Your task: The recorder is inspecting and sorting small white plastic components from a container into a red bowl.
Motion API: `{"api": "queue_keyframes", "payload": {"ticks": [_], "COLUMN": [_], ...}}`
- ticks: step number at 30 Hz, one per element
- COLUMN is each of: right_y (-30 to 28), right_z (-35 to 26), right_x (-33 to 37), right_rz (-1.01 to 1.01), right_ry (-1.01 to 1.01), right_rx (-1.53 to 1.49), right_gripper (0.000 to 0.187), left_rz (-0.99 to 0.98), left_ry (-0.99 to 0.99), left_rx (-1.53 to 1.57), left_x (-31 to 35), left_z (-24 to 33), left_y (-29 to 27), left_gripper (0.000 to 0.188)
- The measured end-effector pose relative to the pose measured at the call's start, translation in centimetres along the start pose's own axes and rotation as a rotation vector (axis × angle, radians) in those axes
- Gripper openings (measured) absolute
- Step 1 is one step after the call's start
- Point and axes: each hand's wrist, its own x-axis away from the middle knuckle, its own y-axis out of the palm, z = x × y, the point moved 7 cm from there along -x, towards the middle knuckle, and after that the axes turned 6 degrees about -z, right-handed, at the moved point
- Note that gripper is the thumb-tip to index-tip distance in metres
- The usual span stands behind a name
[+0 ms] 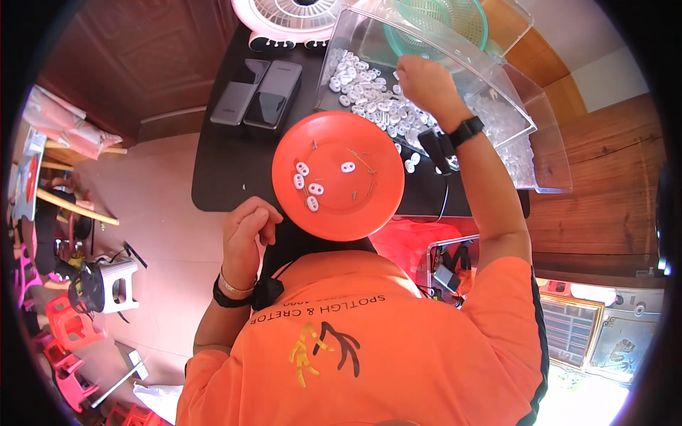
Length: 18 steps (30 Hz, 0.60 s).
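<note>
An orange-red plate point(341, 221) sits at the near edge of the black table. On it lie several small white oval plastic pieces with two holes, one of them a lone piece point(347, 167) right of the middle, and a few thin metal bits point(354, 194). My left hand point(250, 231) is beside the plate's lower left rim, its fingers curled together; whatever they hold is hidden. Over a clear plastic box point(529, 128) and its pile of white two-holed pieces point(369, 92), my right hand point(428, 84) is closed, fingertips pointing left; its contents cannot be made out.
Two grey phone-like devices point(273, 96) lie on the black table point(227, 170) at the left. A pink-and-white fan point(291, 18) stands at the back, and a green basket point(469, 28) is behind the box. Clear small parts point(515, 156) fill the box's right side.
</note>
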Motion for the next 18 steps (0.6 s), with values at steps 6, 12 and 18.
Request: {"api": "queue_keyframes", "payload": {"ticks": [6, 12, 18], "right_y": [-7.6, -7.4, -6.8], "right_z": [-6.6, -13.4, -15.1], "right_x": [6.9, 14.4, 16.2], "right_rz": [-0.018, -0.204, -0.274], "right_ry": [-0.054, -0.136, -0.113], "right_rx": [-0.609, -1.242, -1.349], "right_gripper": [0.016, 0.007, 0.002], "left_rz": [-0.047, -0.266, -0.315], "left_ry": [0.075, 0.052, 0.040], "left_rx": [-0.018, -0.078, -0.116], "left_x": [1.5, 0.9, 1.2], "left_z": [2.1, 2.7, 1.8], "left_y": [2.0, 7.8, 9.8], "left_gripper": [0.024, 0.026, 0.030]}}
